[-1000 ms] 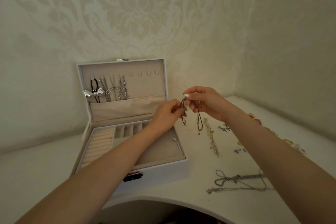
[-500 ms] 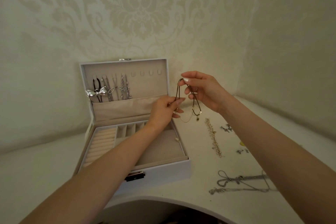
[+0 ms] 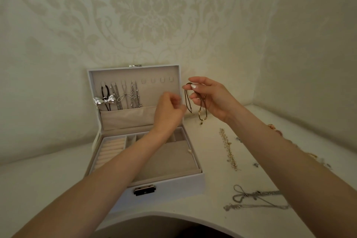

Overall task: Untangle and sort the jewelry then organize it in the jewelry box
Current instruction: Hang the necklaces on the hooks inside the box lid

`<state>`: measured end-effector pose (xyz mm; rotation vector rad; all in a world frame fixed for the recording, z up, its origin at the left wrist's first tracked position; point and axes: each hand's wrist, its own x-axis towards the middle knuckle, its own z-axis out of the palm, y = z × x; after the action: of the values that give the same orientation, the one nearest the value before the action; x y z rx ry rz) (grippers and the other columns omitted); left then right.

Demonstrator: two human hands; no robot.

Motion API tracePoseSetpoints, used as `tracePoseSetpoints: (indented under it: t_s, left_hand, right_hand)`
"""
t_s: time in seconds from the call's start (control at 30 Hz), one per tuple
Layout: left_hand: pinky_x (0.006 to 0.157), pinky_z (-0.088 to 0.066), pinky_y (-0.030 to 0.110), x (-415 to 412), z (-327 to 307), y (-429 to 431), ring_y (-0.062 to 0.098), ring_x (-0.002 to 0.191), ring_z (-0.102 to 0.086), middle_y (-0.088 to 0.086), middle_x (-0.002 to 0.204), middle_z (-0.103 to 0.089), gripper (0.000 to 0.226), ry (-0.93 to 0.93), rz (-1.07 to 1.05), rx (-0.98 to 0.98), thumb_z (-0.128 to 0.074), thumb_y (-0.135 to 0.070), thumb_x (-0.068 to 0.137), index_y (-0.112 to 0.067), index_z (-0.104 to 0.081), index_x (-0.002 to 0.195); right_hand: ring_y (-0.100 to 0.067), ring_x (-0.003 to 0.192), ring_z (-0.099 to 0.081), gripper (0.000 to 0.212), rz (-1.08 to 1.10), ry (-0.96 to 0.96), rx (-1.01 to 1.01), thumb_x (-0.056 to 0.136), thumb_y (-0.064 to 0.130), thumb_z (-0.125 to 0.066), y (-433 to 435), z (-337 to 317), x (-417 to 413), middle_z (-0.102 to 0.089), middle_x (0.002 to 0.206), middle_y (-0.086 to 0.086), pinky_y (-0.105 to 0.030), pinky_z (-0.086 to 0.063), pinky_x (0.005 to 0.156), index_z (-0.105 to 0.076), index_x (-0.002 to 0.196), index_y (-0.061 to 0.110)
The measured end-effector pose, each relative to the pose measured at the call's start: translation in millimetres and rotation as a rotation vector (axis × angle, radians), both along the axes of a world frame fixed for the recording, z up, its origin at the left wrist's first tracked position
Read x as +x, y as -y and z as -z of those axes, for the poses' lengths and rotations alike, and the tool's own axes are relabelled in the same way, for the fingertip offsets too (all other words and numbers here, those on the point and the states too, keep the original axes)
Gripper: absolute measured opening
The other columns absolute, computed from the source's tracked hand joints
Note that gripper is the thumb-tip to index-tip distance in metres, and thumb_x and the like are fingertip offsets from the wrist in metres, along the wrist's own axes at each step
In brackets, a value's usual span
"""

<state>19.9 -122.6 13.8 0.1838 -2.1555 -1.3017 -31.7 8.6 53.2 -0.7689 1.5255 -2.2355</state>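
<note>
Change: left hand (image 3: 169, 109) has come off the dark cord necklace (image 3: 187, 100); now blurred before the jewelry box (image 3: 173, 185) lid.
Left grip: fingers curled; cannot tell if they hold anything.
Right hand (image 3: 211, 96): thumb and forefinger pinch the necklace's top loop.
Necklace: hangs in air just right of the box lid.
Table: loose chains (image 3: 229, 149) right of the box.

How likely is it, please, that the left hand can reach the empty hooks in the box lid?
Probably yes: the left hand hovers in front of the open lid, just below the four empty hooks, and nothing stands between them. Its blur hides whether it holds anything.
</note>
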Motion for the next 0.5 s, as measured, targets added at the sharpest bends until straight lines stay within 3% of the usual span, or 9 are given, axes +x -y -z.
tracePoseSetpoints:
  t_s: [0.1, 0.2, 0.33, 0.43, 0.5]
  left_hand:
    - [0.076, -0.044, 0.036, 16, -11, 4, 0.021, 0.076, -0.054, -0.005, 0.075, -0.057, 0.008, -0.025, -0.071, -0.034, -0.053, -0.024, 0.081, -0.017, -0.051, 0.082]
    - [0.083, -0.046, 0.039, 20, -16, 11, 0.023, 0.087, -0.061, 0.003, 0.086, -0.067, 0.024, 0.102, 0.137, -0.018, -0.047, -0.035, 0.066, -0.019, -0.058, 0.081]
    - [0.078, -0.045, 0.029, 21, -12, 21, 0.013, 0.08, -0.059, 0.006, 0.088, -0.067, 0.022, 0.178, 0.337, -0.019, -0.068, -0.028, 0.07, -0.014, -0.062, 0.085]
    - [0.07, -0.044, 0.023, 21, -6, 30, 0.01, 0.07, -0.056, 0.001, 0.077, -0.064, 0.014, 0.125, 0.333, -0.042, -0.073, -0.013, 0.077, -0.007, -0.063, 0.085]
    - [0.071, -0.046, 0.026, 23, -4, 37, 0.013, 0.07, -0.058, 0.002, 0.074, -0.064, 0.013, 0.095, 0.306, -0.025, -0.073, -0.011, 0.076, -0.006, -0.062, 0.081]
  right_hand:
    - [-0.012, 0.062, -0.067, 0.018, -0.023, 0.012, -0.028, 0.092, -0.005, -0.05, 10, -2, 3, -0.07, 0.092, -0.011, -0.02, -0.055, 0.058, -0.061, 0.102, 0.006]
    - [-0.016, 0.069, -0.07, 0.017, -0.035, 0.029, -0.071, 0.091, -0.006, -0.05, 20, -2, 6, -0.072, 0.087, -0.011, -0.022, -0.056, 0.061, -0.06, 0.101, 0.003]
    - [-0.018, 0.075, -0.071, 0.016, -0.043, 0.048, -0.097, 0.091, -0.006, -0.05, 33, -1, 10, -0.072, 0.087, -0.011, -0.024, -0.057, 0.064, -0.06, 0.103, 0.001]
    - [-0.019, 0.077, -0.071, 0.016, -0.052, 0.062, -0.104, 0.091, -0.006, -0.05, 39, 1, 12, -0.072, 0.087, -0.011, -0.024, -0.057, 0.065, -0.059, 0.103, 0.001]
    - [-0.02, 0.078, -0.072, 0.016, -0.062, 0.065, -0.104, 0.091, -0.006, -0.05, 42, 3, 13, -0.072, 0.089, -0.013, -0.025, -0.057, 0.065, -0.06, 0.103, 0.001]
